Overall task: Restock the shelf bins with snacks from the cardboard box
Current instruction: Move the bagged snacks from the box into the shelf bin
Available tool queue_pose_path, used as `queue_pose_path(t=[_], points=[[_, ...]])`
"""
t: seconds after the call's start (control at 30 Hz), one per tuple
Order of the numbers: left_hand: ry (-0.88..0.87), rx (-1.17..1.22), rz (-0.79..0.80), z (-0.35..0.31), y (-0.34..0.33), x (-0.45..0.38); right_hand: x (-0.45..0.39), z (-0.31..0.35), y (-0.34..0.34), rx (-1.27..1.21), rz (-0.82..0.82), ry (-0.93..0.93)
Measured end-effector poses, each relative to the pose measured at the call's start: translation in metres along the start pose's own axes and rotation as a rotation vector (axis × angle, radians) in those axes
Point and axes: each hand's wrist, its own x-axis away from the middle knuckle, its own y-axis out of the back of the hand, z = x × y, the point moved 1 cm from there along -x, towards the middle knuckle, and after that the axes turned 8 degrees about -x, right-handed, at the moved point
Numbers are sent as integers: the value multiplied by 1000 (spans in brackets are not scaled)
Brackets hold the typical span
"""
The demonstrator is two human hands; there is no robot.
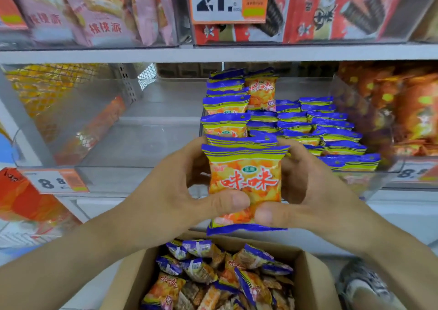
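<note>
Two bare hands hold a small stack of orange snack packets (245,184) upright in front of the clear shelf bin (147,141); the front packet shows red characters 咪咪 under a green oval badge, with yellow-green and blue striped ends. The left hand (180,191) wraps its fingers around the stack's left side, thumb pressed on the lower front of the packet. The right hand (312,191) mirrors it, fingers curled behind the right side and thumb pinching the lower front, the two thumb tips close together. More of the same packets (308,125) stand in rows inside the bin, filling its right half, while its left half shows bare floor. Below the hands, the open cardboard box (315,276) holds a loose heap of these packets. A price tag (53,181) on the lower left bin reads 8.8, and a large tag (219,0) on the upper shelf reads 21.8. Pink bags (104,18) at upper left carry red characters, partly blurred. Red wrappers (343,9) picturing dark rolls fill the upper right bin
</note>
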Motion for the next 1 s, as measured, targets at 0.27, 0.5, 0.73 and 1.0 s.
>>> queue_pose_path(t=[0.27,0.5,0.73,1.0], points=[[-129,-334,-222,5,-16,-21,-13,34,31,34,-199,20],[-156,-685,-429,47,-11,-43,-63,53,77,138,-498,21],[-129,-632,-320,73,-15,-47,-119,13,83,155,-607,38],[-144,-601,-302,80,-9,-44,-140,2,97,400,-548,-34]])
